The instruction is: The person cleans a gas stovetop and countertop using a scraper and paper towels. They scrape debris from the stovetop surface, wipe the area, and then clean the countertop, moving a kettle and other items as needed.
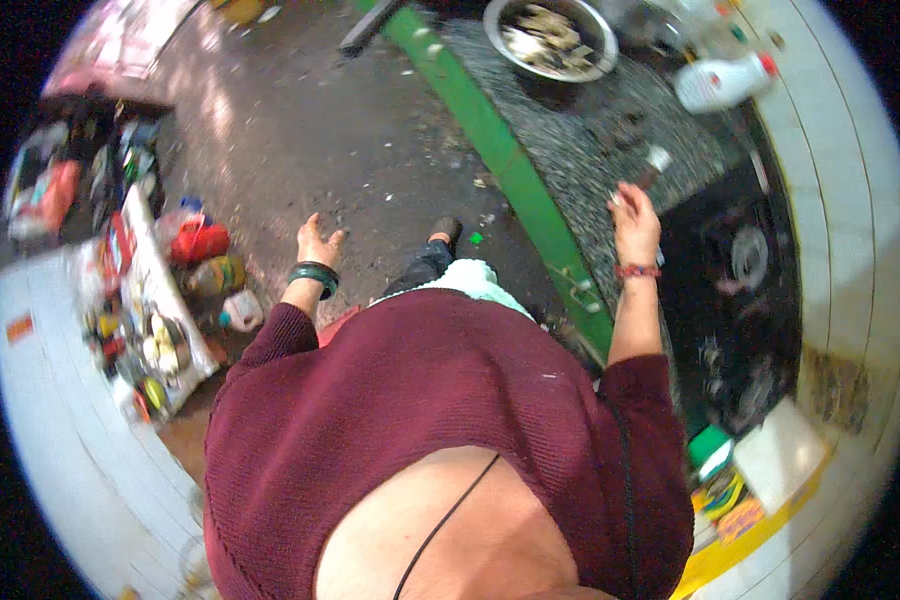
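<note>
My left hand [319, 244], with a dark green bangle at the wrist, hangs over the dark floor with its fingers apart and nothing in it. My right hand [636, 214], a red bracelet at its wrist, is above the near part of the speckled stone counter [570, 142]. Its fingers are bent and a small pale thing shows at the fingertips; whether they grip it cannot be told. Just beyond them is a small dark bottle with a white cap [654, 166], blurred. A metal bowl [607, 56] with pale pieces in it sits at the counter's far end.
A white plastic bottle with a red cap [724, 82] lies near the tiled wall. The counter has a green front edge [510, 165]; a black cooktop [727, 300] is at right. Bottles, a red container [199, 241] and other goods crowd the left side. A small green scrap [476, 238] lies on the floor.
</note>
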{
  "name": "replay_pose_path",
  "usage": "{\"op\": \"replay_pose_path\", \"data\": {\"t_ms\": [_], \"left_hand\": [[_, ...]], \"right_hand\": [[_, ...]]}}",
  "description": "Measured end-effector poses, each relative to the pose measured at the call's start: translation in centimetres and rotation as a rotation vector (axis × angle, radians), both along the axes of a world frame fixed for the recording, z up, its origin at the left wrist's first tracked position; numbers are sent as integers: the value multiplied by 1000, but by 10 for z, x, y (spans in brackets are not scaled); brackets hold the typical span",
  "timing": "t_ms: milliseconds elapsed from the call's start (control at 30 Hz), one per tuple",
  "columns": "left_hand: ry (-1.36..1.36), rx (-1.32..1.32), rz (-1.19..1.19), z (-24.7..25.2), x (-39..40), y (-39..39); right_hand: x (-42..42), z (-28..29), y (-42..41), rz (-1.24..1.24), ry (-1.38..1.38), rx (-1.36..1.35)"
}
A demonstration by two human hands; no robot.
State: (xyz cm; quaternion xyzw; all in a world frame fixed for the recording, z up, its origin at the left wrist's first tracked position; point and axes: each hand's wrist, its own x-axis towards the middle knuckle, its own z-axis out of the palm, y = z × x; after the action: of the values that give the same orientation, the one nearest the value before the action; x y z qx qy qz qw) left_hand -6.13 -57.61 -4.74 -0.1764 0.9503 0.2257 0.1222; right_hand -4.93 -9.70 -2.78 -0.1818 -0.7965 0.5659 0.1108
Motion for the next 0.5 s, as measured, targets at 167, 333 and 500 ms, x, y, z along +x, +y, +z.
{"op": "replay_pose_path", "data": {"t_ms": [167,333,500], "left_hand": [[-132,-72,304,8,48,-47],[-230,-66,679,-41,120,-107],[-419,-7,1121,-54,154,-155]], "right_hand": [[2,10,-45,136,-248,-105],[-13,-1,-91,372,-370,66],[-67,-4,-145,410,-401,121]]}}
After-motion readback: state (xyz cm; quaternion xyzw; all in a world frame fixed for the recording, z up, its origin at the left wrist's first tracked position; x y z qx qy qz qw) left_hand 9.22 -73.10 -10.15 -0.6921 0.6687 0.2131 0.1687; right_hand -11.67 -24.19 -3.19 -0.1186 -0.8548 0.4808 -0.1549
